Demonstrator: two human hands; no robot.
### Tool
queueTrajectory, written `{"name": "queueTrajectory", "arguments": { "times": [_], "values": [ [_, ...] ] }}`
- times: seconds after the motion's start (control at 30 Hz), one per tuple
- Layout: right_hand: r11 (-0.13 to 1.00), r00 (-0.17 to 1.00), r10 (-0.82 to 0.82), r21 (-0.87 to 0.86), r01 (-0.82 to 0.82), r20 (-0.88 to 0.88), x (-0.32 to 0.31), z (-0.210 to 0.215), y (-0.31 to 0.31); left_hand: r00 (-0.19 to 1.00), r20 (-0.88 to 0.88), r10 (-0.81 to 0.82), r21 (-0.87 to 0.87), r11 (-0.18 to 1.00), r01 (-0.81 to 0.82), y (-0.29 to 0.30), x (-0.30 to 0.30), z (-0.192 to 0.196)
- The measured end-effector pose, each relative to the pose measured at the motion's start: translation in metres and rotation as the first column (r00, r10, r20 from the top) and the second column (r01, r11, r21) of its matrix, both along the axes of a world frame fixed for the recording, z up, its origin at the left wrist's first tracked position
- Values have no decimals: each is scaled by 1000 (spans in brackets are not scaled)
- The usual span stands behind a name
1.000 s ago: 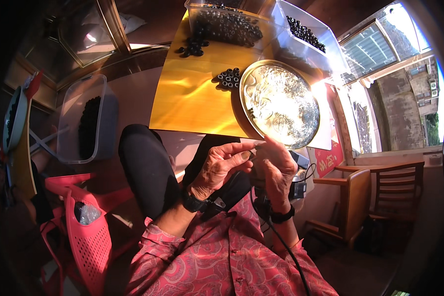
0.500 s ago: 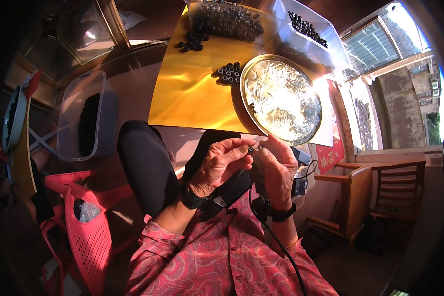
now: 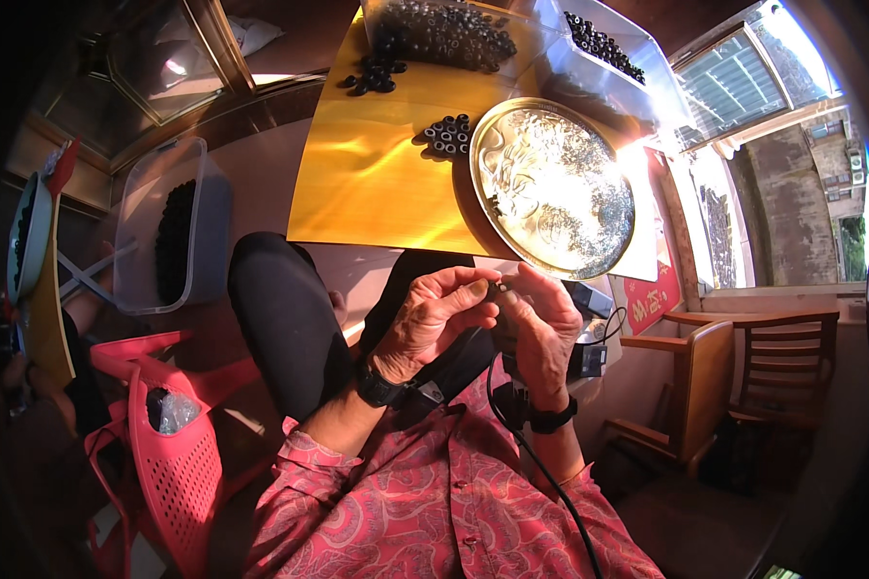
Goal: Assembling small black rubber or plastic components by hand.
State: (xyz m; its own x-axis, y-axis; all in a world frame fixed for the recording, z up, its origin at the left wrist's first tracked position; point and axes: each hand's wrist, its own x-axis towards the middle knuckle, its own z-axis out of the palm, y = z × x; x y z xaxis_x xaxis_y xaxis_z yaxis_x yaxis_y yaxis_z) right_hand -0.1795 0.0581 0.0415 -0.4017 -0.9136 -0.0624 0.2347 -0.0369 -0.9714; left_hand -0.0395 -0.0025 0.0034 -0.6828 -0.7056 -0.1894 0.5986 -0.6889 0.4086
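Observation:
My left hand [image 3: 436,317] is closed in a pinch on a small black piece [image 3: 492,291], held just beyond the table's near edge. Facing it, my right hand [image 3: 545,323] pinches a tiny part at the same spot, too small and covered to name. The fingertips of both hands meet there, so the contact between the pieces is mostly hidden. Nearest to my hands lies a round metal tray [image 3: 500,145] with an embossed surface, glaring in the sun. Left of it, several black ring-shaped pieces [image 3: 446,135] stand in a tight cluster.
Loose black pieces [image 3: 375,73] lie farther back on the yellow tabletop [image 3: 357,183]. Two clear plastic boxes of black pieces stand behind, one at the right [image 3: 647,87]. Another clear bin [image 3: 208,251] is at left, above a pink plastic chair [image 3: 179,473]. Wooden chairs [image 3: 710,396] stand right.
The fingertips have come closer together, bringing the small black piece and the tiny part in my right hand up against each other. The view has shifted slightly.

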Motion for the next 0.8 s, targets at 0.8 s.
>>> {"name": "queueTrajectory", "arguments": {
  "times": [0.8],
  "values": [
    [997, 991, 47, -57, -55, -125, 5, 5, 3, 998, 28, 50, -56, 997, -48, 3, 0, -1]
  ]
}}
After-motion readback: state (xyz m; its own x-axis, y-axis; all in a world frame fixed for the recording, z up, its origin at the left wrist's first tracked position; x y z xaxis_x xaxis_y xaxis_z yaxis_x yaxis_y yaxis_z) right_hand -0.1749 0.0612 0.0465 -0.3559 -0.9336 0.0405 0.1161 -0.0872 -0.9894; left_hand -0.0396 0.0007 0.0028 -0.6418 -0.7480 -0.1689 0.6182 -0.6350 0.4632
